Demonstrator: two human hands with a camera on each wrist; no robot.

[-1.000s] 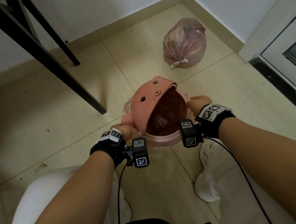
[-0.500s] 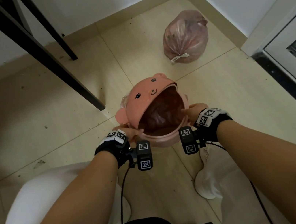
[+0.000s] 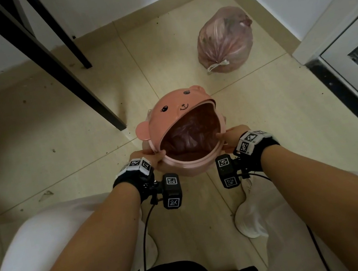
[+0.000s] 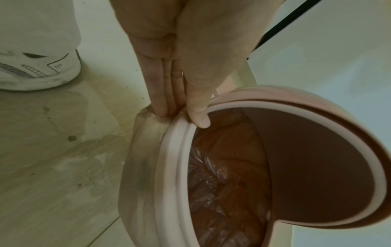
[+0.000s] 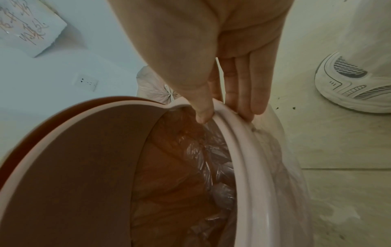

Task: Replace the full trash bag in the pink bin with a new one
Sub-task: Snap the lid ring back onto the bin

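Observation:
The pink bin [image 3: 192, 166] with a bear-face swing lid [image 3: 170, 113] stands on the floor in front of me. A pinkish translucent bag [image 3: 187, 138] lines its inside and folds out over the rim [image 4: 169, 167]. My left hand [image 3: 148, 157] pinches the left rim, thumb inside and fingers [image 4: 162, 100] on the bag's overhang [image 4: 139, 167]. My right hand [image 3: 231, 136] pinches the right rim [image 5: 249, 167] the same way, thumb on the liner [image 5: 180, 167]. The full tied bag [image 3: 224, 40] lies near the far corner.
Black table legs [image 3: 58, 67] slant down to the floor left of the bin. A door frame with a dark threshold [image 3: 352, 91] runs along the right. My white shoes [image 3: 248, 220] and knees flank the bin. Dirt specks dot the tiles.
Both hands have shifted slightly along the rim toward me and now pinch it at the sides of the opening. The bin stays in place.

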